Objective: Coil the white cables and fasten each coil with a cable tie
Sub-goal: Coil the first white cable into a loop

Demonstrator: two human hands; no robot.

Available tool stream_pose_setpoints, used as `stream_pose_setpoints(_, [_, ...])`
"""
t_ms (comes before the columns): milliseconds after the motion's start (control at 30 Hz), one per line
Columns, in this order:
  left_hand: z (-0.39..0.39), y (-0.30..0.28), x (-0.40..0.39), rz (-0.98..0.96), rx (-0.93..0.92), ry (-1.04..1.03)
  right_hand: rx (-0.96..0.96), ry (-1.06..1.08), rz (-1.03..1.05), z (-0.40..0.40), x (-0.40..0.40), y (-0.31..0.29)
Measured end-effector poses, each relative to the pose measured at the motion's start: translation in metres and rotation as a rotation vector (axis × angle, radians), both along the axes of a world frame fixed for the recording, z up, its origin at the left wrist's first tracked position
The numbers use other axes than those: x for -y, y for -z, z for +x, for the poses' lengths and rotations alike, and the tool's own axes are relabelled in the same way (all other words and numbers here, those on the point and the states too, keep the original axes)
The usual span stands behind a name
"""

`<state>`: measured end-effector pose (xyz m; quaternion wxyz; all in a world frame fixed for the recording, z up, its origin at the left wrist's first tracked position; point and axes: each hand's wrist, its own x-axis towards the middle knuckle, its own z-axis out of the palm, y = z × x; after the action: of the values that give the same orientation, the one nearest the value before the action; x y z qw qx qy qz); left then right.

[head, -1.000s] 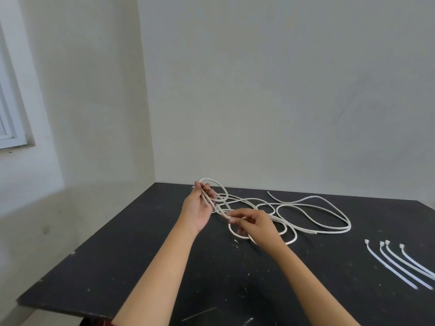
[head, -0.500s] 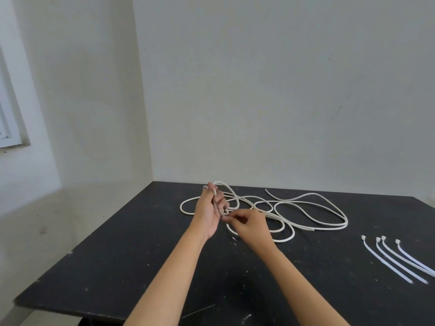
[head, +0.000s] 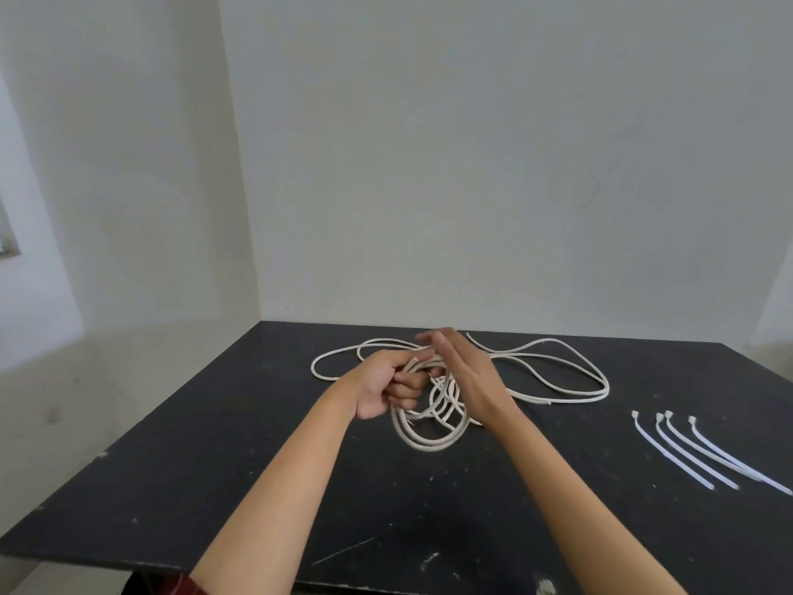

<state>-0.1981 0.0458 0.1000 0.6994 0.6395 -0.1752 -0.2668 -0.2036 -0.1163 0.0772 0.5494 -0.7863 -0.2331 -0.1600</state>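
Observation:
White cable sprawls in loose loops over the far middle of the black table. My left hand grips a bunch of cable strands, and a small coil of a few turns hangs from it down to the table. My right hand is just to the right of the coil, fingers straight and pointing away from me, holding nothing that I can see. Several white cable ties lie side by side at the right.
The table stands in a corner, with plain walls behind and to the left. Its near edge runs along the bottom of the view and its left edge slants away. Pale scuffs mark the near surface.
My left hand has gathered more turns into a coil. My right hand has let go of its pinch on the cable and now has straight fingers. A loop has spread to the left.

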Motion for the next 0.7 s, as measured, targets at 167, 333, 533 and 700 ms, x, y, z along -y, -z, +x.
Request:
stream_pose_setpoints(167, [0.002,0.003,0.017,0.121,0.077,-0.231,-0.057,0.115,0.004,-0.002,-0.002,0.014])
stream_pose_setpoints(333, [0.01,0.011,0.025,0.374,0.246,-0.504,-0.068,0.179,-0.045,-0.005,-0.004,0.026])
stream_pose_setpoints(533, [0.012,0.019,0.03,0.508,0.296,-0.515,-0.253,-0.006,0.071,-0.006,0.002,0.024])
stream_pose_setpoints(700, [0.018,0.021,0.037,0.426,0.249,-0.426,-0.088,0.053,-0.091,-0.002,0.007,0.029])
